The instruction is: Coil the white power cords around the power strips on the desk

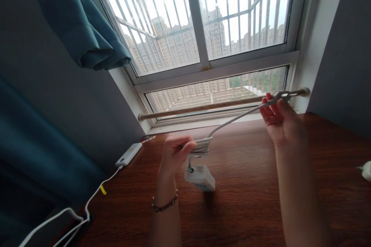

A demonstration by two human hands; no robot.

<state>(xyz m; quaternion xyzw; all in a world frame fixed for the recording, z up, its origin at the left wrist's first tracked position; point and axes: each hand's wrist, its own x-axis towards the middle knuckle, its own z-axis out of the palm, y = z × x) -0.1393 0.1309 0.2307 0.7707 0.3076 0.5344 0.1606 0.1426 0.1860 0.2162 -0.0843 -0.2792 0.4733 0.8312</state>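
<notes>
Cable (236, 117), white, one: free span strung below the rod (203, 107). Left hand (176, 152): clasping the coil (204, 146), below the rod's middle. Right hand (278, 123): pinching the cable's end, before the rod's right end. Long axis of span: slanting upward, pointing right. Box (199, 177), white: beneath the coil, farther below the rod, nearer the left hand.

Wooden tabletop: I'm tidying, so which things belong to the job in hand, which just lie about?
In the job:
white cable in left hand and right hand
white block below

Lying about:
white device, left
its cord
white object at right edge
</notes>
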